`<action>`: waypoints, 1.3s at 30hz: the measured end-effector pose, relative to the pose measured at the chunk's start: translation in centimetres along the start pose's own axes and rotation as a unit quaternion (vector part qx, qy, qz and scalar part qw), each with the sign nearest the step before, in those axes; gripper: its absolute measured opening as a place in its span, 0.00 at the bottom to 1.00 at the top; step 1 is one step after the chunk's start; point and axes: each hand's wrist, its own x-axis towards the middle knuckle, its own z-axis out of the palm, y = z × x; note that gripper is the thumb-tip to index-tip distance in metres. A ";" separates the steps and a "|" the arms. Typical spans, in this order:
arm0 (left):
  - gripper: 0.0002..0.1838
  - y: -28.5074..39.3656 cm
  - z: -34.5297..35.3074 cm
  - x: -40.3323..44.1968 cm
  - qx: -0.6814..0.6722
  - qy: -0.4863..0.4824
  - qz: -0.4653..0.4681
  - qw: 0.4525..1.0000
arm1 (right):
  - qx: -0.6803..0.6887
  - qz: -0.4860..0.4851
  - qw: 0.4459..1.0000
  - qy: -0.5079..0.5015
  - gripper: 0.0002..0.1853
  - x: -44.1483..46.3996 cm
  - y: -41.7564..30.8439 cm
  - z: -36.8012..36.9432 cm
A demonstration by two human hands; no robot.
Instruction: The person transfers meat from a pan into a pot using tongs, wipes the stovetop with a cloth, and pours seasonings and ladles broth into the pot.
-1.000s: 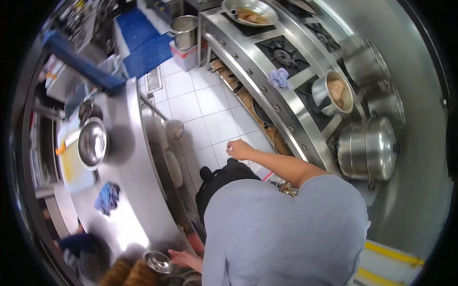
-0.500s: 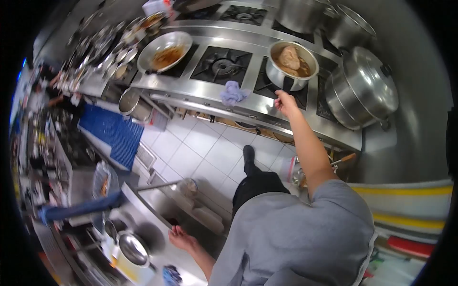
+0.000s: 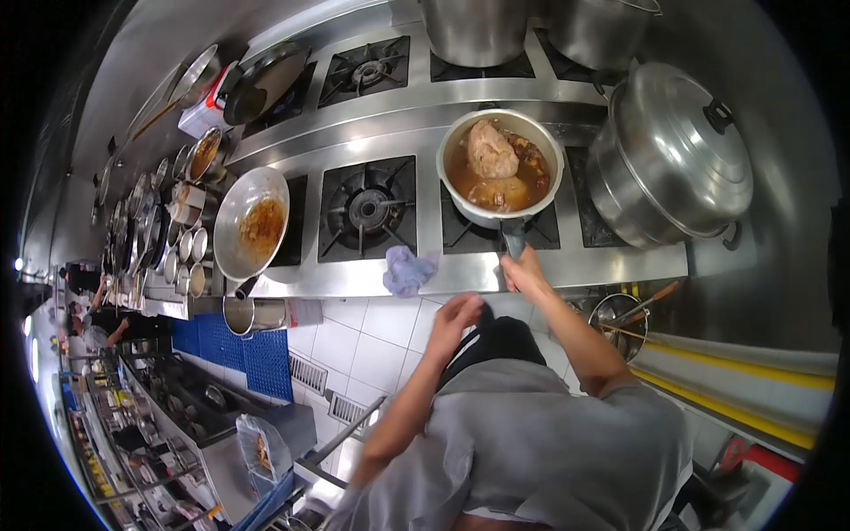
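Observation:
My right hand [image 3: 526,271] is closed round the dark handle of a pot [image 3: 558,181] on the front right burner. Large pieces of meat [image 3: 492,152] sit in brown liquid inside it. My left hand [image 3: 457,320] is bent in front of my body, just off the stove's front edge, near a crumpled purple cloth [image 3: 406,271]. Its fingers are curled and what is between them, if anything, is hidden. An unlit-looking burner [image 3: 368,209] lies between the pot and a wide pan [image 3: 251,225] with brown residue.
A large lidded steamer pot [image 3: 668,159] stands right of the pot, with tall pots [image 3: 478,31] behind. Below right is a metal container [image 3: 620,323] with utensils. Blue mats [image 3: 232,350] lie on the tiled floor; people [image 3: 93,332] stand far left.
The view has turned from the counter to the stove. My right hand has reached the pot's handle and closed on it. My left hand has come from the counter side to the stove's front.

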 end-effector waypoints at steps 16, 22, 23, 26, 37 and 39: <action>0.17 5.4 3.6 10.5 -0.106 -0.128 -0.033 0.986 | 0.049 -0.006 0.997 0.062 0.16 -1.6 -3.5 5.3; 0.15 9.0 -2.6 10.5 -0.106 -0.189 -0.050 0.975 | 0.033 0.022 0.993 0.111 0.11 -1.3 -5.2 11.6; 0.15 9.6 -3.8 10.5 -0.106 -0.208 -0.049 0.971 | 0.030 0.012 0.994 0.109 0.11 -1.3 -5.9 12.9; 0.17 12.1 -7.2 9.9 -0.101 -0.247 -0.054 0.962 | 0.031 0.020 0.988 0.151 0.11 -1.4 -8.9 17.1; 0.20 22.3 -16.1 13.0 -0.093 -0.246 -0.042 0.964 | 0.002 -0.011 0.994 0.109 0.11 4.0 -19.0 26.7; 0.17 24.7 -17.7 14.7 -0.113 -0.231 -0.005 0.966 | -0.031 -0.022 0.994 0.104 0.07 6.4 -20.6 28.0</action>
